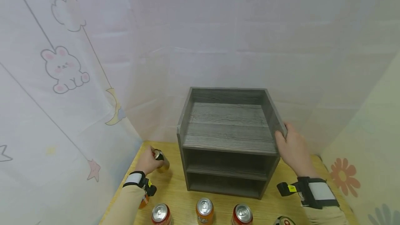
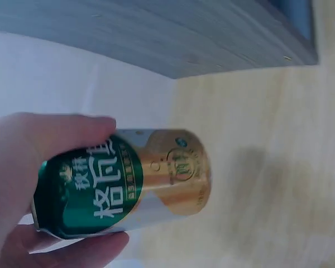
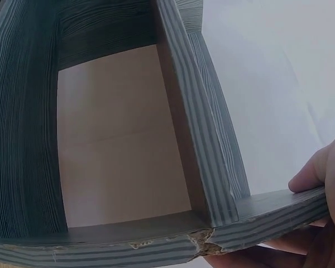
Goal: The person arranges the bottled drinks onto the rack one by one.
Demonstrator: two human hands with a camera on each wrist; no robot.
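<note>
My left hand [image 1: 148, 161] grips a green, gold and silver drink can [image 2: 117, 184] near its top, between thumb and fingers. This can stands to the left of a grey wood-grain shelf unit [image 1: 229, 127]. Whether its base touches the table cannot be told. My right hand [image 1: 293, 150] holds the upper edge of the unit's right side panel, thumb on the inner face and fingers outside, as the right wrist view shows. Two compartments [image 3: 123, 145] open toward the front under the unit's walled top, and no cans show in them.
Along the table's near side stand a red can [image 1: 160, 214], an orange can [image 1: 205, 211], another red can [image 1: 242, 214] and a green-and-white can [image 1: 284, 221]. An orange can [image 1: 143, 202] is partly hidden by the left wrist. Printed sheets [image 1: 218, 44] enclose the wooden table [image 1: 175, 193].
</note>
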